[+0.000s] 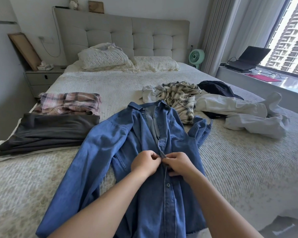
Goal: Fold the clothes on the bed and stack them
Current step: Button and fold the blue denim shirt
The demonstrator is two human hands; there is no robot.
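Note:
A blue denim shirt (127,145) lies front-up on the bed (248,160), collar away from me, left sleeve stretched toward the near left. My left hand (144,163) and my right hand (177,164) meet at its button placket, each pinching the fabric edge near a button. At the left sit a folded dark grey garment (46,133) and, behind it, a folded pink plaid garment (70,103). Unfolded clothes lie at the right: a cream plaid shirt (179,98), white trousers (248,114) and a dark garment (217,87).
Pillows (107,59) lean against the padded headboard (127,35). A nightstand (41,78) stands left of the bed, a green fan (196,56) to its right. A laptop (248,57) sits on the window ledge.

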